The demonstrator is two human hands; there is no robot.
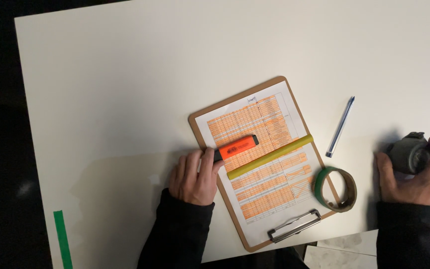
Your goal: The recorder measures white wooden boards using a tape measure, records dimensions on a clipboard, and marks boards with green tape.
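So the left hand [195,178] sits at about 7 o'clock from the middle of the white table [125,84], its fingers [206,159] closed around the dark tail end of a chunky orange highlighter marker [237,147], which lies across the printed sheet of orange-shaded rows [269,184] on a brown wooden clipboard [197,122]. The clipboard is turned with its metal clip [294,226] down at 5 o'clock, probably so the page reads easier from this seat. A long yellow-green ruler [270,156] lies diagonally over the sheet just under the marker tip, looks like a guide for keeping a line straight. Over at 3 o'clock the right hand [416,177] is wrapped snugly around a grey, rounded gadget [410,152], fingers clamped on it, resting on the table edge; I can't tell what the gadget is. Between the hands sits a green and brown roll of tape [336,189], overlapping the clipboard's corner, and a slim blue ballpoint pen [340,127] lies loose at 2 o'clock. A green tape strip [62,239] marks the table at 8 o'clock.
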